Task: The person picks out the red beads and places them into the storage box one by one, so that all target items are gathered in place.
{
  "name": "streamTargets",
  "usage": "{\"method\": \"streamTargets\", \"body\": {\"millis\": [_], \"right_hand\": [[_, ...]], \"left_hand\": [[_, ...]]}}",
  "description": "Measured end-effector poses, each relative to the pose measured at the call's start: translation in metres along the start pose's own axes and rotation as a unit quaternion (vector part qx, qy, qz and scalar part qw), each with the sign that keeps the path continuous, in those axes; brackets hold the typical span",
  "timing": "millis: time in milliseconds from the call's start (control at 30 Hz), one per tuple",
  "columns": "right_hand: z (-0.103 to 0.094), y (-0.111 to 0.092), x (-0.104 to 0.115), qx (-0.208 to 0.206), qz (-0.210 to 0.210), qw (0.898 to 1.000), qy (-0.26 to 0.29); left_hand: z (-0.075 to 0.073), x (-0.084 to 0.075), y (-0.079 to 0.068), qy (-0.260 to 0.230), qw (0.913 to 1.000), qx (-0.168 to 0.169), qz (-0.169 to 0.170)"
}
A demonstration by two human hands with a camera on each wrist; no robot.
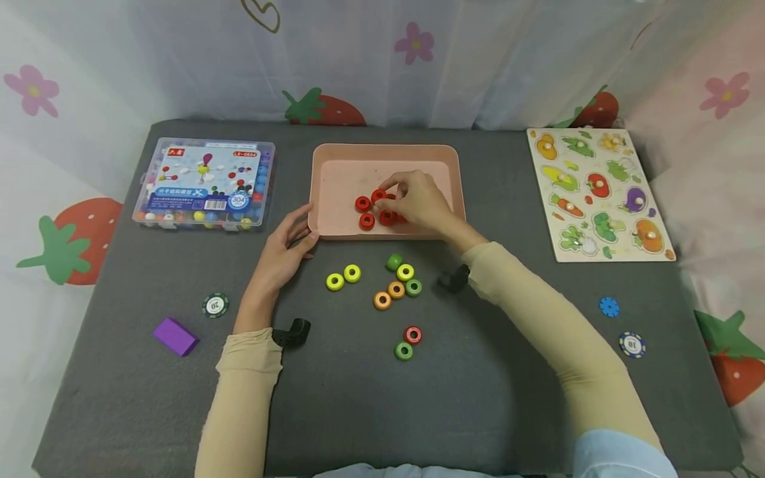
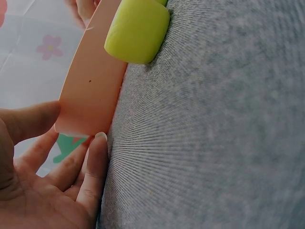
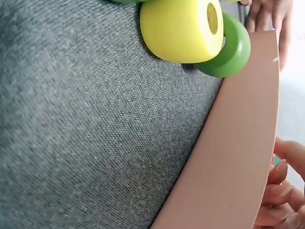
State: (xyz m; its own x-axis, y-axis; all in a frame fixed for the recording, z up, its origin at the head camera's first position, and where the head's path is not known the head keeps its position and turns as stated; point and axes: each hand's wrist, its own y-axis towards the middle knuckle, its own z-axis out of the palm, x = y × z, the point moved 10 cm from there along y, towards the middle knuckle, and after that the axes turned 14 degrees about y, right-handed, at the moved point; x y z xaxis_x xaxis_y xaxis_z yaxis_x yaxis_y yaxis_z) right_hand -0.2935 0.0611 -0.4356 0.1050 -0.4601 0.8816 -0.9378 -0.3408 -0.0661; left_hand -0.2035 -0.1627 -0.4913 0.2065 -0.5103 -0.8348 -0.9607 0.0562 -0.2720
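In the head view, my left hand [image 1: 283,247] rests against the near left corner of a pink tray [image 1: 340,154]. Its fingers are loosely extended, touching the outer wall [image 2: 90,90] in the left wrist view. My right hand [image 1: 420,199] is over the tray's inside, with thumb and forefinger pinching a red ring bead [image 1: 378,196]. Several more red beads [image 1: 366,221] lie around those fingertips, some partly covered by the hand. From the right wrist, the tray wall [image 3: 233,138] hides most of what the curled fingers [image 3: 276,193] touch.
Before the tray lie yellow beads [image 1: 335,282], orange beads [image 1: 382,301], green beads [image 1: 414,287] and a red bead [image 1: 412,334]. A plastic case [image 1: 206,182] stands left, a vegetable puzzle board [image 1: 600,192] right. A purple block [image 1: 176,336] and chips [image 1: 215,305] lie outward.
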Motion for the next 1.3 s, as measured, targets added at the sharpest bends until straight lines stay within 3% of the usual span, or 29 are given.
{"method": "streamTargets", "body": {"millis": [267, 433, 567, 700, 800, 933, 1000, 1100, 1300], "right_hand": [[0.003, -0.003, -0.006, 0.013, 0.007, 1.0, -0.017], [-0.005, -0.018, -0.004, 0.005, -0.009, 1.0, -0.003], [-0.002, -0.041, 0.007, 0.043, -0.042, 0.998, 0.003], [0.008, -0.07, 0.022, 0.107, -0.065, 0.992, 0.012], [0.025, -0.093, 0.023, 0.207, -0.054, 0.976, 0.03], [0.051, -0.13, 0.009, 0.364, 0.01, 0.931, 0.028], [0.059, -0.145, 0.0, 0.404, 0.046, 0.913, 0.016], [0.065, -0.158, -0.013, 0.417, 0.082, 0.905, 0.002], [0.072, -0.163, -0.021, 0.404, 0.071, 0.912, -0.004]], "left_hand": [[-0.001, 0.001, 0.0, 0.003, 1.0, -0.003, -0.003], [0.001, 0.001, 0.0, 0.001, 1.0, -0.002, -0.004], [0.001, 0.001, 0.001, 0.003, 1.0, -0.002, -0.002], [0.001, 0.0, 0.001, 0.004, 1.0, -0.004, -0.002], [0.001, 0.0, 0.0, 0.006, 1.0, -0.006, -0.002], [0.0, -0.001, 0.0, 0.008, 0.9999, -0.007, -0.003], [0.0, -0.002, 0.0, 0.008, 0.9999, -0.008, -0.003], [0.0, -0.001, 0.0, 0.007, 0.9999, -0.01, -0.004], [0.0, -0.001, 0.0, 0.006, 0.9999, -0.01, -0.003]]}}
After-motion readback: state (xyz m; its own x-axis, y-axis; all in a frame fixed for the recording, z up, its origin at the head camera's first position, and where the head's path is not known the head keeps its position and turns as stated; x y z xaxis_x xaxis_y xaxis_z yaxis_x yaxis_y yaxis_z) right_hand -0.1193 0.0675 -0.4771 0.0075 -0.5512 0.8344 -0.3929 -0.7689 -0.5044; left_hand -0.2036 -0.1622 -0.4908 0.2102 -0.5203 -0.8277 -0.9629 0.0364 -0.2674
